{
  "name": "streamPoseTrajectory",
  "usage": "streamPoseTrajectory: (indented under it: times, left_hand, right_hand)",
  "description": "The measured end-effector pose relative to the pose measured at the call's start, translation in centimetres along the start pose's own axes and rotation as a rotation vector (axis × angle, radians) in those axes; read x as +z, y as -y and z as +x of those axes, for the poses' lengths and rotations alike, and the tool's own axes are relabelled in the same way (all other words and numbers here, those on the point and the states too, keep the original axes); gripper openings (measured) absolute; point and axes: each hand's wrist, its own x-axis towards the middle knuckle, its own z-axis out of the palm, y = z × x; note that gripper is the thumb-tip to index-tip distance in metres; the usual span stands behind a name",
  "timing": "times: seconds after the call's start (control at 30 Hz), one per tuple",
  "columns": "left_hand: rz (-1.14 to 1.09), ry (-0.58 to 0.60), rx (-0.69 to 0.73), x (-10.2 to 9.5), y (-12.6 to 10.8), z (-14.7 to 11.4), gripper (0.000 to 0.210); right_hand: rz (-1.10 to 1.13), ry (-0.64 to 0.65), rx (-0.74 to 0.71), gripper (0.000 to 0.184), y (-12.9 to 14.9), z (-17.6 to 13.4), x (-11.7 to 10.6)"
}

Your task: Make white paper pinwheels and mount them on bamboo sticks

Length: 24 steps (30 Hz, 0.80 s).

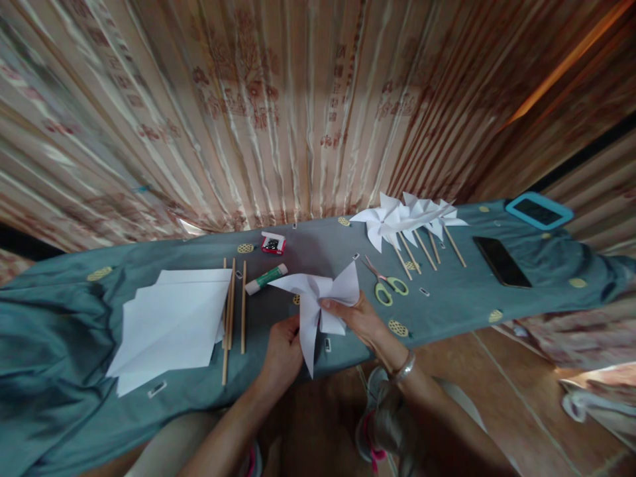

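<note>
A white paper pinwheel (318, 295) is held between my two hands above the front of the cloth-covered table. My right hand (360, 317) pinches it, the thumb pressed near its centre and the other fingers behind the paper. From the lower left, my left hand (284, 348) is closed at the pinwheel's edge; part of its fingers is hidden behind a blade. Just left of the pinwheel lies a green glue stick (267, 278). To its right rest scissors (390, 286) with light green handles. No stick shows on the held pinwheel.
White paper sheets (173, 318) are stacked at the left, beside several wooden sticks (243, 308). A small red box (273, 244) of dark pieces sits at the back. Finished pinwheels (397, 218) on sticks lie back right, near a black phone (501, 262) and a blue-framed device (539, 211).
</note>
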Motion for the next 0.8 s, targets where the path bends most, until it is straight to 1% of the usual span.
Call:
streamPoseTrajectory:
  times: [0.13,0.3,0.43,0.53,0.6,0.67,0.73,0.8]
  left_hand:
    - [0.026,-0.011,0.007,0.0,0.2,0.0,0.023]
    - [0.001,0.005,-0.007,0.0,-0.2,0.4,0.020]
    - [-0.089,0.019,-0.096,-0.1,-0.2,0.9,0.022]
    - [-0.195,-0.027,-0.168,0.0,0.1,1.1,0.022]
    - [-0.286,-0.067,-0.208,0.1,0.2,1.3,0.021]
    - [-0.373,-0.099,-0.230,0.1,0.2,1.6,0.021]
    - [-0.425,-0.117,-0.226,0.0,0.1,2.1,0.022]
    - [-0.455,-0.137,-0.206,-0.2,-0.2,2.5,0.025]
  right_hand:
    - [-0.018,-0.008,-0.009,0.038,-0.3,0.2,-0.1]
    - [-0.043,0.013,-0.007,0.039,-0.3,0.6,-0.6]
    - [-0.100,0.068,-0.026,0.040,0.6,0.8,-1.2]
    - [-0.109,0.133,-0.052,0.041,1.3,0.9,-1.4]
    - [-0.095,0.136,-0.098,0.044,1.7,1.0,-1.4]
    - [-0.087,0.079,-0.171,0.046,1.8,1.3,-1.6]
    - [-0.116,-0.043,-0.241,0.046,1.6,1.6,-1.9]
    - [-0.196,-0.178,-0.292,0.041,1.3,1.8,-2.3]
